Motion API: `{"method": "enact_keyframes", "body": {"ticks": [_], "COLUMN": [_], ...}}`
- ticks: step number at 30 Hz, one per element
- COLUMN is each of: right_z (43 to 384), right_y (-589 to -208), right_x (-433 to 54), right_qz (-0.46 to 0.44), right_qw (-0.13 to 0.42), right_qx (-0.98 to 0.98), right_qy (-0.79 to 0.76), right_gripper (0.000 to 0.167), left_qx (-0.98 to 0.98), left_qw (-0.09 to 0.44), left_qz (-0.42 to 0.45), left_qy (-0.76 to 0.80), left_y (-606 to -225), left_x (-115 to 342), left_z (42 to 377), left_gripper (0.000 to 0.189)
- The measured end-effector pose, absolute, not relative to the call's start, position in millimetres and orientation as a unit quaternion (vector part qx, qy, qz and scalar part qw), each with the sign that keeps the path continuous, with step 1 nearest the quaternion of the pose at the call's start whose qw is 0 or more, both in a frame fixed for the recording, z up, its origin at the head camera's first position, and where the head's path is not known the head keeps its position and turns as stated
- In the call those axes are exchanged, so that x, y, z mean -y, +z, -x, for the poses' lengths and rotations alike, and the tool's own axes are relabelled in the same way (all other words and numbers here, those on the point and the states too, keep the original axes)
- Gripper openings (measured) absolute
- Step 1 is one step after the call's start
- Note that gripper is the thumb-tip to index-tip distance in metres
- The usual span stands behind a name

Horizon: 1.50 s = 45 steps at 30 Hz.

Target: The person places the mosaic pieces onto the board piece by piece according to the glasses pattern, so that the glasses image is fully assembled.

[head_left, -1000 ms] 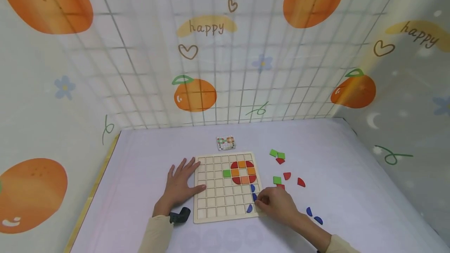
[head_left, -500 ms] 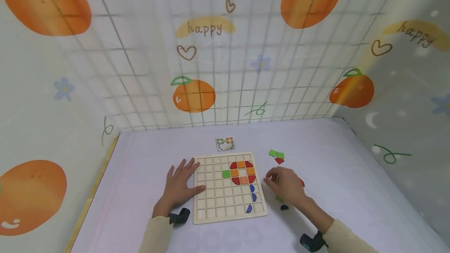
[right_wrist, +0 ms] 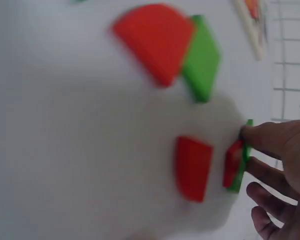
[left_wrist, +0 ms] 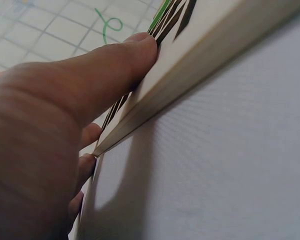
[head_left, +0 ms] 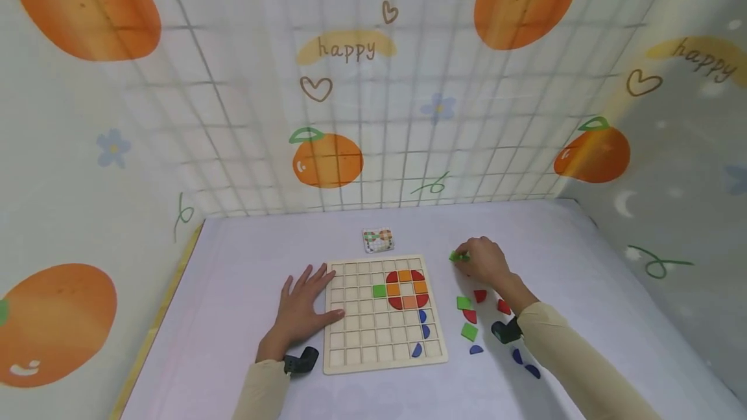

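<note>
My left hand (head_left: 300, 308) lies spread at the left edge of a wooden grid board (head_left: 356, 323), its thumb on the rim. On the board, red quarter-circle pieces (head_left: 393, 277) and orange squares (head_left: 405, 275) form a ring, with a green square (head_left: 379, 291) at its left. Several blue half-circles (head_left: 417, 349) lie along the board's right side. Beyond the board to the right, my right hand (head_left: 483, 261) pinches a green square tile (right_wrist: 236, 185) between thumb and finger. A red piece (right_wrist: 232, 162) overlaps that tile in the right wrist view.
A small pattern card (head_left: 378, 240) lies behind the board. Right of the board are loose green squares (head_left: 469, 332), red quarter-circles (head_left: 480, 295) and blue half-circles (head_left: 532, 371). A printed curtain (head_left: 327, 102) hangs behind the table (head_left: 233, 258).
My right hand has moved from the board's right edge away to the far green tiles. A green square and a blue half-circle now show on the table behind it. The left hand stays put.
</note>
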State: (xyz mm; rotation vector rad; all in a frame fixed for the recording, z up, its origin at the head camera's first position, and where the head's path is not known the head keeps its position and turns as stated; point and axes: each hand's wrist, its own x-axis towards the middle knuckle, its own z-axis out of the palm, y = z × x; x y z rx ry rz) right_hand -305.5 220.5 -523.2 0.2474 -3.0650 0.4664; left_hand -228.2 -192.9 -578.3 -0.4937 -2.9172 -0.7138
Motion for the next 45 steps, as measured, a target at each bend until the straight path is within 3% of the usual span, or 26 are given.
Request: {"method": "enact_keyframes", "body": {"ticks": [5,9,16,20,25,34,45], "right_z": [316,316,297,289,279,272,255], "right_y": [-518,-511,-509,-516,-523,-524,-511], "right_x": [-212,-176,-93,-68,-62,-77,-165], "right_qz": [-0.117,-0.178,-0.397,-0.452,-0.448,-0.453,-0.317], "right_qw": [0.023,0.053,0.056,0.052,0.041,0.073,0.055], "right_qx": [0.986,0.973,0.895,0.878,0.889,0.884,0.933], "right_qy": [0.113,0.140,0.196,0.147,0.089,0.095,0.160], "right_gripper": [0.016,0.018,0.014,0.014,0.009,0.009,0.013], "left_qx": [0.958,0.958,0.955,0.953,0.952,0.954,0.955], "left_qw": [0.048,0.046,0.054,0.054,0.049,0.045,0.043], "left_qz": [0.161,0.161,0.169,0.176,0.174,0.168,0.161], "left_qy": [-0.233,-0.234,-0.239,-0.240,-0.247,-0.244,-0.244], "left_y": [-577,-576,-576,-577,-576,-574,-576], "left_x": [192,193,193,192,192,194,193], "left_z": [229,228,228,230,229,226,227], "left_gripper": [0.091,0.091,0.090,0.090,0.089,0.090,0.091]}}
